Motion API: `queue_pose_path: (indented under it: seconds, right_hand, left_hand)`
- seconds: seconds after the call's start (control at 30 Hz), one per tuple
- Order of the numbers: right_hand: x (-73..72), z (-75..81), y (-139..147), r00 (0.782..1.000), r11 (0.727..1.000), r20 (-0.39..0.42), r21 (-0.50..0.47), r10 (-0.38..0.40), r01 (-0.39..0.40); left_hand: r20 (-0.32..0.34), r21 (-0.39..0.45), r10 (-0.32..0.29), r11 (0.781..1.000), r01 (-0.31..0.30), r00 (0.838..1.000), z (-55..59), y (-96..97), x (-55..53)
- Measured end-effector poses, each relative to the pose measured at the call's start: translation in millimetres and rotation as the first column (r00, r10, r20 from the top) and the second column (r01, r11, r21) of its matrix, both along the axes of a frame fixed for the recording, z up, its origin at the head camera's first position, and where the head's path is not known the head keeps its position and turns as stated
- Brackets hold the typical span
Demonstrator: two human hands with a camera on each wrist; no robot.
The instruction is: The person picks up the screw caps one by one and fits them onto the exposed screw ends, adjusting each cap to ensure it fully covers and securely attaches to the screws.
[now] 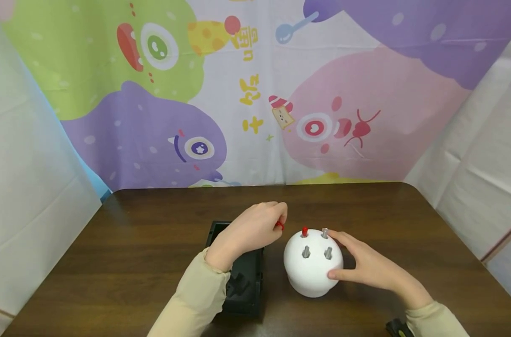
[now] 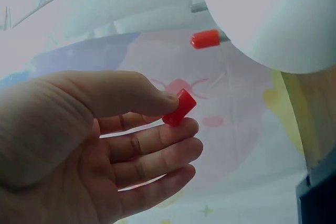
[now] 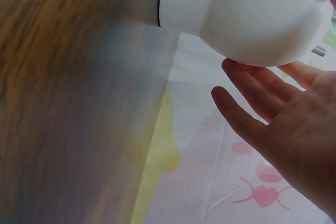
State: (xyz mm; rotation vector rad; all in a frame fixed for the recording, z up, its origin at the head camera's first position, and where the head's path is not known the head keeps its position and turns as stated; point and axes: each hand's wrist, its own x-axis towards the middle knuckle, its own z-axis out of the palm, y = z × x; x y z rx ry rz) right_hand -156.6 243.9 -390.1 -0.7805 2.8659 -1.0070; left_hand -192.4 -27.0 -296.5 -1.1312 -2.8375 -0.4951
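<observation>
Between thumb and index finger, my left hand (image 1: 255, 227) pinches a small red cap (image 2: 179, 107). The other fingers of that hand are loosely bent. To its right stands a white rounded body (image 1: 312, 276) with several metal threaded bolts (image 1: 329, 253) sticking out of its top. One of these bolts wears a red cap (image 1: 305, 231). My right hand (image 1: 366, 264) holds the white body from the right, thumb on its front and fingers around the far side. An index fingertip lies close to the far right bolt (image 1: 325, 232).
A black tray (image 1: 261, 285) lies left of the white body, partly under my left forearm, with dark pieces (image 1: 237, 284) inside. Near the right sleeve is a black object (image 1: 397, 327). A patterned curtain (image 1: 255, 154) hangs behind the brown table (image 1: 154, 234).
</observation>
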Motion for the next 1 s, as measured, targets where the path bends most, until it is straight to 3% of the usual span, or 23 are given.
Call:
queue_pose_path:
  seconds: [0.57, 0.8, 1.0]
  right_hand:
    - [-0.7, 3.6, 0.1, 1.0, 1.0, 0.006, 0.001, -0.001, 0.001]
    - [0.3, 2.4, 0.7, 1.0, 1.0, 0.009, 0.011, -0.006, 0.006]
    - [0.2, 2.0, -0.5, 1.0, 1.0, 0.01, 0.017, -0.007, 0.007]
  left_hand:
    - [-0.05, 0.017, -0.062, 0.998, 0.063, 0.997, 10.4, 25.8, -2.3]
    - [-0.059, 0.025, -0.074, 0.997, 0.076, 0.995, 6.1, 40.7, -2.8]
    - [-0.12, 0.041, -0.09, 0.995, 0.095, 0.989, 2.8, 51.8, 0.6]
